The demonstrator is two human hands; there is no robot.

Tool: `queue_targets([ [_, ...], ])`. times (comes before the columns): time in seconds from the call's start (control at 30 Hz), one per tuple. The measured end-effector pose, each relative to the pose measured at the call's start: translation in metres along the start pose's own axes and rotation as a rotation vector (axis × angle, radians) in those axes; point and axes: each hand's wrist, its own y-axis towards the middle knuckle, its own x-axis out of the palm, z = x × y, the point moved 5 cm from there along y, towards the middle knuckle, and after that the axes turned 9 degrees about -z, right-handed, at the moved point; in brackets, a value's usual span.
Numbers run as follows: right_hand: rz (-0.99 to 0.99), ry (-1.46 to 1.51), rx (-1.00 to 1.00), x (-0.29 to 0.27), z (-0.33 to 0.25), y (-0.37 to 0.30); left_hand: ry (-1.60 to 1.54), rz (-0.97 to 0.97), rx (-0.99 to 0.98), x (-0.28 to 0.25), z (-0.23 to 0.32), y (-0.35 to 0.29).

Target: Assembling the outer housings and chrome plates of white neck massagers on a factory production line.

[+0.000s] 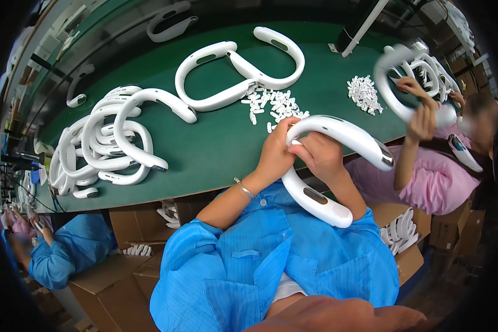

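In front of my chest I hold a white U-shaped neck fan [346, 135], its bend toward the table and its two ends pointing right and back toward me. My left hand [276, 150] is closed round the outside of the bend. Inside the curve, my right hand [322, 156] is closed too, its thumb pressed near the bend; a small white bit shows at the thumb, too hidden to name. Just beyond my hands lies a loose heap of small white plastic pieces [281, 104]. Two more neck fans [221, 99] rest interlocked behind that heap.
A pile of neck fans [102, 138] covers the left of the green table [205, 160]. Another heap of small pieces [364, 94] lies to the right, near a co-worker in pink [434, 177] handling a neck fan. Cardboard boxes [119, 282] stand below the table edge.
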Motion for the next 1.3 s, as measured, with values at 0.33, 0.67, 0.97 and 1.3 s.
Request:
queue_targets([
  [0.33,-0.220,-0.396,0.744,-0.015,0.173,-0.051,-1.025,-0.046,-0.661,0.008,-0.053,-0.014],
  [0.67,-0.123,-0.198,0.815,-0.023,0.236,-0.068,-1.006,-0.036,-0.714,0.009,-0.063,-0.020],
  [0.97,-0.222,-0.387,0.470,-0.006,0.256,-0.059,-1.129,-0.114,-0.733,0.019,-0.048,-0.013],
  [1.3,0.289,0.725,0.830,-0.017,0.248,-0.075,-1.021,-0.129,-0.694,0.032,-0.034,-0.001],
])
